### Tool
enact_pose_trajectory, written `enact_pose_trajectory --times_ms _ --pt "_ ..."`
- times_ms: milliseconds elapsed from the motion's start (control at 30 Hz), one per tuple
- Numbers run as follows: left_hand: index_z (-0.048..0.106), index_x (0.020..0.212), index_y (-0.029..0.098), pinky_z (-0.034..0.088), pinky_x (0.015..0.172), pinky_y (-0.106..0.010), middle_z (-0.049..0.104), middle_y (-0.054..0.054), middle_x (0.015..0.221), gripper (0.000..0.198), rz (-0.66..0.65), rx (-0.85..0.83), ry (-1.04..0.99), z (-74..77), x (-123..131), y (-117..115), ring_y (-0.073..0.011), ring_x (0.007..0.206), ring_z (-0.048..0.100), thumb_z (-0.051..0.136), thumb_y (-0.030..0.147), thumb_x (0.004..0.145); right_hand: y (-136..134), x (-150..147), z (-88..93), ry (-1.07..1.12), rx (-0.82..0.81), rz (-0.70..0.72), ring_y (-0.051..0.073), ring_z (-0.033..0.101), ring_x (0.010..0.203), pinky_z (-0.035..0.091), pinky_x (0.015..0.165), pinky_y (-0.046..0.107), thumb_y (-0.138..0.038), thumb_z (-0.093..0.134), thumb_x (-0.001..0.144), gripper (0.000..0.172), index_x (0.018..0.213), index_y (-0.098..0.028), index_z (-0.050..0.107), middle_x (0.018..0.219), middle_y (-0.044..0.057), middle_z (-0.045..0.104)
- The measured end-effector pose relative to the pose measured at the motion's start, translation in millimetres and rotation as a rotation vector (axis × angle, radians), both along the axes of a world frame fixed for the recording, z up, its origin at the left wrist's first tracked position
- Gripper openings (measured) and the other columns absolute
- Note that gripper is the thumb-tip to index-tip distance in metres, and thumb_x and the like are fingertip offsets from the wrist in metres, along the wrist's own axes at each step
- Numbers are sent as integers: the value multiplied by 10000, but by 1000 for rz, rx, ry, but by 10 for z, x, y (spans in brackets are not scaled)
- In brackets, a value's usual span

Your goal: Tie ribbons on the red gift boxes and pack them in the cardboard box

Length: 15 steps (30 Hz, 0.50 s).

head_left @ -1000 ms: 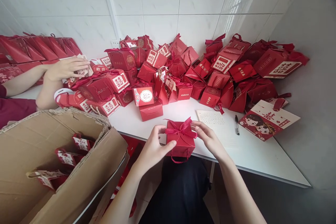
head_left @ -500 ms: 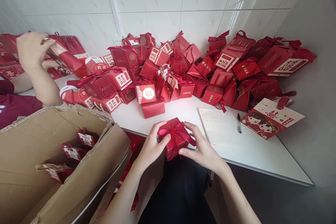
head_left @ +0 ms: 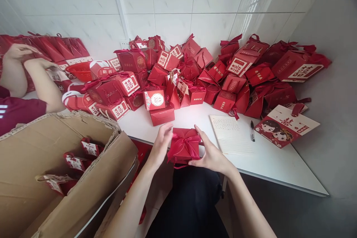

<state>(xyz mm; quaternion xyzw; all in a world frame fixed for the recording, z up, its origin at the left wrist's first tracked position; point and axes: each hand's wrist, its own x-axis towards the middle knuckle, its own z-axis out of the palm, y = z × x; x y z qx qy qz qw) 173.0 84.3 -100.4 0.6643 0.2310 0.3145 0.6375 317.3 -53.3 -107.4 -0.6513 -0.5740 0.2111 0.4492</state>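
While the co-worker's arm [head_left: 41, 81] at far left has sunk back onto the stacked bags, my left hand [head_left: 161, 143] and right hand [head_left: 210, 154] have levelled the red ribbon box [head_left: 184, 145] from its tilt. It now sits bow-up over the table [head_left: 279, 163] edge. My left fingers rest spread against its left edge and my right fingers grip its right side, so the turning looks done. Box labels [head_left: 129, 83] behind read 囍; the notebook [head_left: 230, 134] writing is illegible.

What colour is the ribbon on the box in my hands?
Red ribbon on a red box; head view.
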Motion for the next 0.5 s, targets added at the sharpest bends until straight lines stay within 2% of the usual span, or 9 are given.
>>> enact_pose_trajectory --times_ms 67,133,333,500 --pt "412 1228 246 319 1037 -413 417 -84 1363 537 55 47 104 -23 -42 -67 -247 1299 336 594 431 758 -14 -25 3 -27 17 -36 255 337 1290 310 1065 428 -272 757 632 1098 1437 -292 12 1419 104 274" --pt "422 1204 249 373 991 -408 442 -90 1337 553 49 70 156 -39 -88 -114 -258 1282 362 655 383 720 -27 -38 2 -69 35 -74 262 297 1314 288 1076 430 -274 756 636 1102 1437 -283 -1 1433 113 251" --pt "466 1147 212 429 950 -372 546 -87 1229 429 -32 55 158 -47 -217 -160 -236 1180 488 593 379 773 -33 -77 24 -201 123 -105 274 284 1320 315 1060 443 -265 729 673 1053 1437 -286 4 1434 127 258" --pt "508 1124 208 431 955 -349 569 -70 1205 337 -149 69 142 102 -348 -127 -207 1139 521 532 267 794 -61 -117 63 -304 198 -155 270 266 1331 307 1066 458 -230 692 711 960 1432 -307 63 1442 113 248"
